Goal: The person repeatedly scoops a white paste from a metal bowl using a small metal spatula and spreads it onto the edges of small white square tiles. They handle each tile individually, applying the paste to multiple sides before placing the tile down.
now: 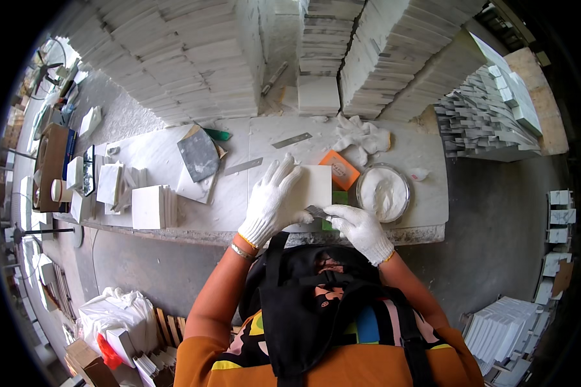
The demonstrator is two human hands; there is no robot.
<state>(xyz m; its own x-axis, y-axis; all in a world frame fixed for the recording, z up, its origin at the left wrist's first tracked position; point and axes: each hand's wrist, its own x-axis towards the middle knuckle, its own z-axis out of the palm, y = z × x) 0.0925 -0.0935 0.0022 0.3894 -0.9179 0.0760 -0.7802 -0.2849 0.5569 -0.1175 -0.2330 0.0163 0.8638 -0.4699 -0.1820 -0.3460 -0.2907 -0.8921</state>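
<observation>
Fingers [279, 173] of the gloved left hand [272, 203] are spread open and pressed flat on a white square tile [313, 187], while the gloved right hand [358, 226] pinches its fingers closed on a small grey scraper blade [316, 211] at the tile's near edge. That tile, the landmark for everything else, lies on a long pale stone tabletop [265, 145] near its front edge. Beyond the tile, at the far side of the tabletop, rise tall stacks of white tiles [193, 58]. Far to the tile's right, another slanted stack of grey-edged tiles [484, 116] leans. Left of the tile lie a dark grey slab piece [198, 155] and, further left, a short pile of white tiles [152, 206]. Just right of the tile sits a round clear bowl of white paste [384, 192]. Beyond the tile, slightly right, lies a crumpled white cloth [361, 137]. Touching the tile's far right corner is an orange square pad [339, 169]. A green sponge [339, 197] peeks out at the tile's right edge. Two thin metal strips [292, 140] lie just beyond the tile, to its left.
</observation>
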